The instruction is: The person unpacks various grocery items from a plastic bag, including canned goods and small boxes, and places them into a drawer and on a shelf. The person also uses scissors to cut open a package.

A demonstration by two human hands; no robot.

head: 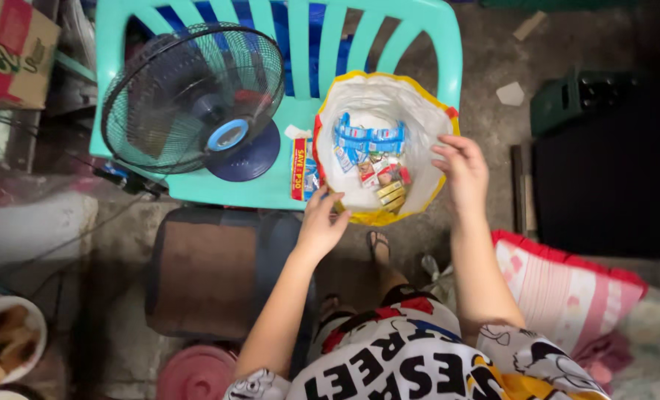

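A white plastic bag with a yellow rim [419,104] stands open on the seat of a turquoise plastic chair [270,189]. Inside lie several small packets [370,159], blue, red and yellow. My left hand [321,222] grips the bag's near left rim. My right hand [459,167] holds the right rim with the fingers curled over it, so the mouth is spread wide.
A dark table fan [196,96] leans on the chair's left part. A brown stool [211,270] stands below the chair. A cardboard box [11,48] sits far left, a striped pink cushion [567,289] at right, a bowl of food [4,344] lower left.
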